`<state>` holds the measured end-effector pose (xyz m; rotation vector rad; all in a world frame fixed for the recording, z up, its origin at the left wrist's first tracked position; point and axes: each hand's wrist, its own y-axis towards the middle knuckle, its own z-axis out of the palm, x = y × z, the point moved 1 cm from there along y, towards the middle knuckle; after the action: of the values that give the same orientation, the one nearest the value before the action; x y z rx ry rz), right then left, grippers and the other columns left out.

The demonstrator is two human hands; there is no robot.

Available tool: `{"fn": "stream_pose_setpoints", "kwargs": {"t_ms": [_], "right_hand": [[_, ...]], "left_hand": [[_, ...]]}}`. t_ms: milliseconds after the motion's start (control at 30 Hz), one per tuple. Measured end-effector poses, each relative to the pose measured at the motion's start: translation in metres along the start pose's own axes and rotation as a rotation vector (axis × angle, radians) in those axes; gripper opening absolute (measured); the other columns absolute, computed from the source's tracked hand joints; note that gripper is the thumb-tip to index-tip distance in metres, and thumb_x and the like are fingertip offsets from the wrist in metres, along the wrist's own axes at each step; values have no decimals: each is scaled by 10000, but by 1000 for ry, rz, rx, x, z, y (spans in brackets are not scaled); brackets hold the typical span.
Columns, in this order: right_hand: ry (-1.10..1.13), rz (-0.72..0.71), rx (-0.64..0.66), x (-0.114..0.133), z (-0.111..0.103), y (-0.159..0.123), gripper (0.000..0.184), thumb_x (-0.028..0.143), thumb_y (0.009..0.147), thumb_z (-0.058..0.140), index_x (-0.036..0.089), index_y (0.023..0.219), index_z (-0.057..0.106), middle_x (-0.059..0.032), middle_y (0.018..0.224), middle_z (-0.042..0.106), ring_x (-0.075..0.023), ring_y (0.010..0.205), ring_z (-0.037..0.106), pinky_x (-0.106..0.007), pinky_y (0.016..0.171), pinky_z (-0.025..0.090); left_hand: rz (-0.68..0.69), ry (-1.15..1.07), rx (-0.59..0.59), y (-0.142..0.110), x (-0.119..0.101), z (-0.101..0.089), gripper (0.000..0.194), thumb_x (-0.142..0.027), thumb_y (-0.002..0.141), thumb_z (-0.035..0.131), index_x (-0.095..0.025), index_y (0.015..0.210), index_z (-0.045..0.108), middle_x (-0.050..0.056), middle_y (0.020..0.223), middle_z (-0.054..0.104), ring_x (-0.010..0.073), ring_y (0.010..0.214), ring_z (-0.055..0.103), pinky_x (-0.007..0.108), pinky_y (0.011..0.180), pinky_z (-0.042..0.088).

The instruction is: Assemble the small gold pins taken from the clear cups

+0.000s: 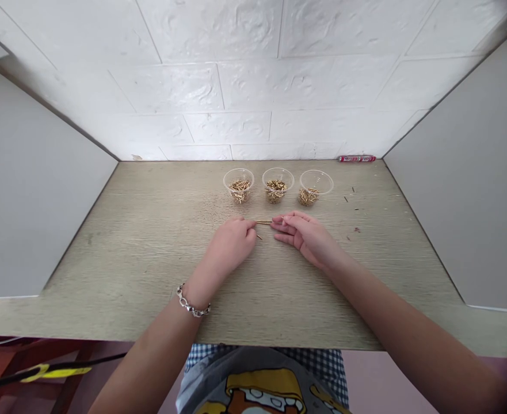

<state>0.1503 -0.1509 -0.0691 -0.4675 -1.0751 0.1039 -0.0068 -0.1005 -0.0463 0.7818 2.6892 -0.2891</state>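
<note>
Between my two hands runs a thin gold-coloured strand (263, 222), low over the table. My left hand (233, 241) is closed, thumb and forefinger pinching the strand's left end. A short gold stick-like piece (259, 236) pokes out by its thumb; whether it is held or lies on the table I cannot tell. My right hand (311, 236) pinches the other end with thumb and forefinger, its lower fingers loosely extended. Just behind the hands stand three clear plastic cups, left (239, 171), middle (278, 171) and right (316, 172), each holding small gold tube-like pieces (239, 191).
A red and silver wrapped roll (357, 158) lies against the white brick-pattern wall (253, 86). Small dark bits (346, 199) are scattered at the table's right. Grey panels, left (33, 184) and right (473, 172), border the wood-grain table (141, 259). A black cable (93, 360) hangs at lower left.
</note>
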Motion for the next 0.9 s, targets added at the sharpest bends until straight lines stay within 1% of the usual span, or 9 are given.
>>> {"fn": "stream_pose_setpoints", "kwargs": {"t_ms": [133,333,500,633,900], "right_hand": [[26,-1,-16,0,-1,-1,130,249,702,640,171,638,559,-38,887,640,-163,903,625,-278,722,530],[40,23,25,0,1,-4,109,239,722,617,175,660,556,-48,940,640,-180,913,624,-284,679,549],[43,31,32,-1,1,-4,96,221,734,601,167,663,567,-56,952,635,-173,898,620,-278,657,552],[51,26,39,-1,-1,-2,93,216,745,595,165,671,571,-51,961,628,-169,896,619,-282,658,557],[49,30,51,-2,0,-2,111,211,752,594,166,657,560,-46,959,630,-163,902,618,-277,667,558]], "left_hand": [[4,53,-18,1,1,3,361,-157,830,332,-160,995,653,82,936,647,196,900,579,310,831,435],[29,55,-23,0,0,7,351,-168,840,330,-168,987,649,81,915,637,202,887,578,317,810,439],[46,72,-18,-2,-3,8,342,-164,846,333,-161,990,643,81,883,621,199,867,574,307,794,435],[56,78,-3,-3,-4,8,340,-164,853,329,-148,1003,634,85,876,611,203,869,570,309,792,432],[77,108,-25,-3,-3,11,334,-162,854,335,-152,1013,629,79,860,604,191,848,562,296,787,427]]}}
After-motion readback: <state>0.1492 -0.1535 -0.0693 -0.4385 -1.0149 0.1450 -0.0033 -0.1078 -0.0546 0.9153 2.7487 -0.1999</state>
